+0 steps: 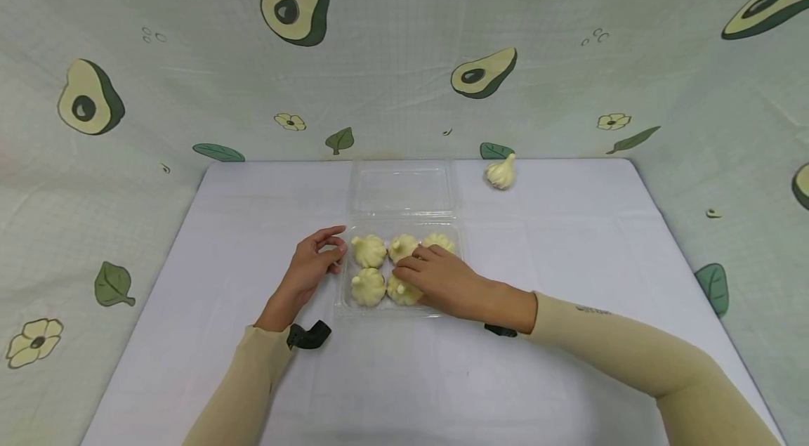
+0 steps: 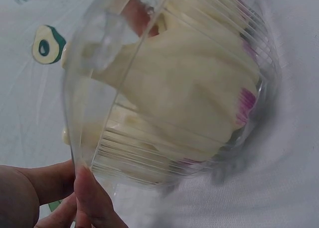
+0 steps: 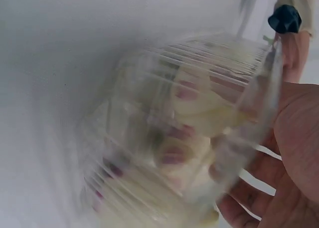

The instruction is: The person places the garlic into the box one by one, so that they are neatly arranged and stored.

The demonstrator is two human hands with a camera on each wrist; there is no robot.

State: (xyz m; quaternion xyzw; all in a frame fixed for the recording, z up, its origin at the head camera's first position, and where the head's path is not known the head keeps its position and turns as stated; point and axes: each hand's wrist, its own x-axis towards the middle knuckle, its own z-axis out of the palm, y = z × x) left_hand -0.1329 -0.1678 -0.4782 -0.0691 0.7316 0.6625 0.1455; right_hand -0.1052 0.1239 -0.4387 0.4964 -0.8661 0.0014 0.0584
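Observation:
A clear plastic clamshell box [image 1: 404, 222] lies on the table with several pale garlic bulbs [image 1: 369, 288] in two rows. Its hinged lid [image 1: 403, 189] is folded back, away from the person. At the box's left side, my left hand [image 1: 314, 262] pinches the rim [image 2: 73, 118] between thumb and finger. My right hand [image 1: 451, 282] reaches over the right part of the box, its fingers bent around a garlic bulb [image 3: 199, 113] inside. That hand hides the front right corner, and the right wrist view is blurred. Purple patches mark the bulbs' undersides.
One more garlic bulb [image 1: 501, 173] sits by the table's back edge, right of the lid. White cloth covers the table [image 1: 556, 235]. A curtain [image 1: 392, 31] printed with avocados hangs behind and along both sides.

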